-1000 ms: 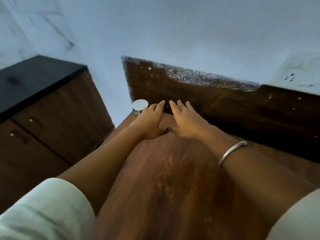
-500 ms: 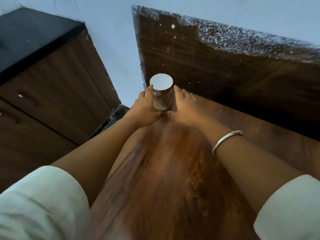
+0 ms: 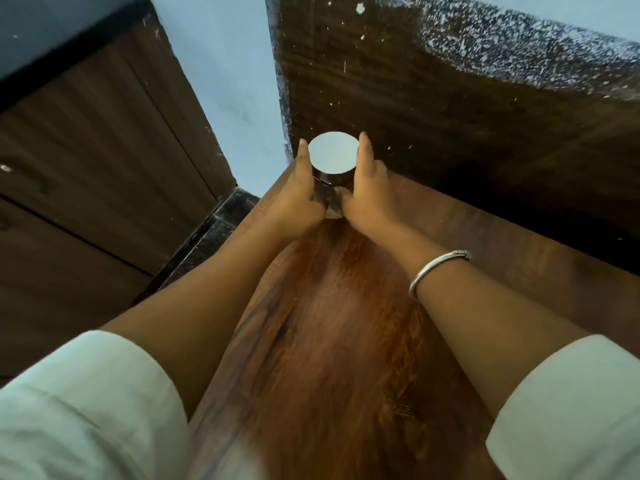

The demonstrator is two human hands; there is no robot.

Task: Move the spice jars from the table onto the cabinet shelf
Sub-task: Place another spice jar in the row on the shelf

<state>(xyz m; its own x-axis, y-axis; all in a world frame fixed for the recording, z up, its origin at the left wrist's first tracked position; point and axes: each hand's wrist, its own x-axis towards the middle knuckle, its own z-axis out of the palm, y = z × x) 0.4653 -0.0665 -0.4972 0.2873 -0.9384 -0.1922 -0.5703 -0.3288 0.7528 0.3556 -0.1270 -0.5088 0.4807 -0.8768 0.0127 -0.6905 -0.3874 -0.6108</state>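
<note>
A spice jar [image 3: 333,157] with a flat white lid and a dark glass body stands upright near the far left corner of the wooden table [image 3: 332,341]. My left hand [image 3: 299,199] presses against its left side and my right hand [image 3: 369,195] against its right side, so both hands clasp the jar between them. Most of the glass body is hidden by my fingers. The cabinet [image 3: 90,161] with dark wood doors stands to the left of the table. No shelf shows in this view.
A dark wooden backboard [image 3: 450,109] with a speckled top edge rises behind the jar. A pale wall [image 3: 228,81] fills the gap between cabinet and backboard. A black strip [image 3: 207,237] runs along the table's left edge. A silver bangle [image 3: 436,271] circles my right wrist.
A second ago my hands lay flat beside the jar; now they have closed around it from both sides. The camera has tilted down and moved closer.
</note>
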